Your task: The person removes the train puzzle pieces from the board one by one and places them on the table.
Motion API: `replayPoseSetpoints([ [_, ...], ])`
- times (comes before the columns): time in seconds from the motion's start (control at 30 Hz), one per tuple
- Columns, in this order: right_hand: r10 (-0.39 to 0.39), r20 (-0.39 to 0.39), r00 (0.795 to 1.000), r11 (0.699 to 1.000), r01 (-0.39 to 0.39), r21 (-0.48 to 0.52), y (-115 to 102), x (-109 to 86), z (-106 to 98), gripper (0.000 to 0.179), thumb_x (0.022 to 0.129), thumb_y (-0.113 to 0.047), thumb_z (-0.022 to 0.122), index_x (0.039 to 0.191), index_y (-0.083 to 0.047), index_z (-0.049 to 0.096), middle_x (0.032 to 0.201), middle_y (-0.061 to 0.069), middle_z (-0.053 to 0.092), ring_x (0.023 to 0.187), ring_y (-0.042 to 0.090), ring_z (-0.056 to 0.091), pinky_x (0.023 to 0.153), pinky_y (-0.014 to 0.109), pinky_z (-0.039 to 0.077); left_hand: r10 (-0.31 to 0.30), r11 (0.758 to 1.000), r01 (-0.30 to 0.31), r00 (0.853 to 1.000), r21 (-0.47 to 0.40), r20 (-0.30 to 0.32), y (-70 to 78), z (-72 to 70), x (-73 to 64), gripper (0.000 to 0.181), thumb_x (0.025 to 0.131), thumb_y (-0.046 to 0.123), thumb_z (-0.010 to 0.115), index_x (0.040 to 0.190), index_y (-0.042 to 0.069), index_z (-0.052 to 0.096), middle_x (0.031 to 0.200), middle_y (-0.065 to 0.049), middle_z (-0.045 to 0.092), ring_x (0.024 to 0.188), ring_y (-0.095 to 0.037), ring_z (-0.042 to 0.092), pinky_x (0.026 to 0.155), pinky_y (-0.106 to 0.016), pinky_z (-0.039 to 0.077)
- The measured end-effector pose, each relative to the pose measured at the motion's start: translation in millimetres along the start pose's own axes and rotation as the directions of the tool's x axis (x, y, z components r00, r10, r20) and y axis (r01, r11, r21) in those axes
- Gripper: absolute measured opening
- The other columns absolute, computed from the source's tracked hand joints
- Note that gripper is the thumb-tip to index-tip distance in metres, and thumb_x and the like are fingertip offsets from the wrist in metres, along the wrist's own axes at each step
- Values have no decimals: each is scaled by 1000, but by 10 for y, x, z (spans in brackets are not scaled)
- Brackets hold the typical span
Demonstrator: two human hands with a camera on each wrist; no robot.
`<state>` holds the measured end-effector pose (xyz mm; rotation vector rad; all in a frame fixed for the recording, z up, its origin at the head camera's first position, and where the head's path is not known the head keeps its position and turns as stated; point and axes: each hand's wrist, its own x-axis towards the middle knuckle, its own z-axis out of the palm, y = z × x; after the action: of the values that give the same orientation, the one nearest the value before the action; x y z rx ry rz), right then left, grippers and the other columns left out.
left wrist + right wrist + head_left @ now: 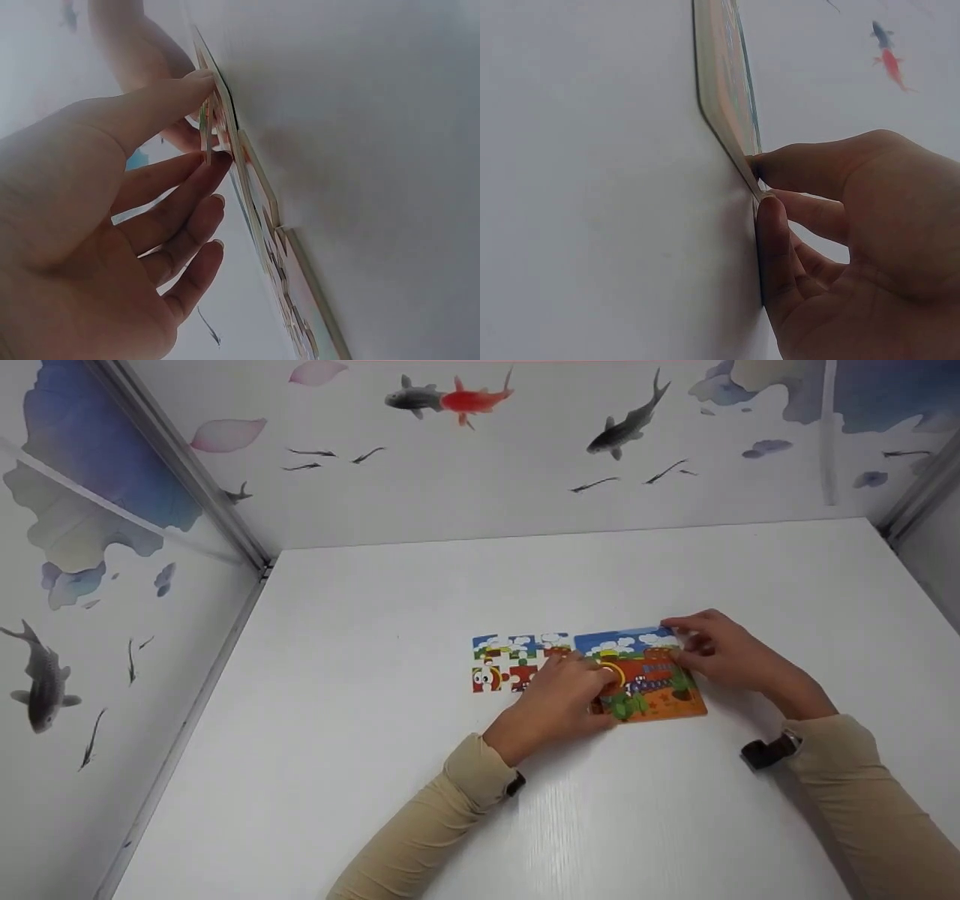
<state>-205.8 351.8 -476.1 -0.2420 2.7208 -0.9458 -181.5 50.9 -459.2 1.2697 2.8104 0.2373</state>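
Observation:
A rectangular puzzle board [652, 690] with a colourful outdoor picture lies on the white table. My left hand [562, 697] reaches over the board's left edge, its thumb and fingertips pinching a thin puzzle piece [208, 135] that shows edge-on in the left wrist view. At the board's upper right corner, my right hand [724, 656] grips the rim between thumb and finger. In the right wrist view the board [731, 90] appears edge-on. Left of it sit several loose puzzle pieces [486, 679], with cloud, red and eye prints, partly hidden under the left hand.
The white table [360, 660] extends around the puzzle. White panels [525, 472] printed with fish and leaves stand at its back and left sides. A dark wrist strap [772, 751] shows at the right sleeve.

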Motion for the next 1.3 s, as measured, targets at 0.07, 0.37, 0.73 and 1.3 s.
replayPoseSetpoints([
  [0.07,0,1,1000,1000,0,-1,-4,1,0,57,109,-25,67,162,-11,50,147,25,46,130,45,56,111,60,53,9,999,-9,1000,32,-8,6,-1,-3,50,98,53,78,139,25,70,134,7,75,120,-16,62,111,-40,48],
  [0.37,2,-2,1000,1000,-2,-5,-25,-13,-9,56,109,-26,66,162,-14,51,148,25,47,130,43,56,111,61,53,17,1000,-14,992,21,-127,-88,-64,-48,58,100,53,74,150,24,66,139,4,75,124,-17,64,113,-40,50],
  [0.73,14,4,1000,1000,-14,0,-31,-22,2,58,110,-26,65,163,-13,49,149,25,45,130,44,54,111,61,52,23,999,-30,952,-16,-305,-307,-200,-177,59,98,54,75,146,19,69,125,4,79,113,-16,66,104,-38,54],
  [1.3,37,2,999,999,-37,2,-40,-20,5,57,109,-26,66,163,-17,49,149,23,45,132,43,54,112,61,52,-2,996,-28,937,-82,-348,-691,-274,-539,52,97,43,78,140,14,72,117,1,79,110,-19,66,101,-41,56],
])
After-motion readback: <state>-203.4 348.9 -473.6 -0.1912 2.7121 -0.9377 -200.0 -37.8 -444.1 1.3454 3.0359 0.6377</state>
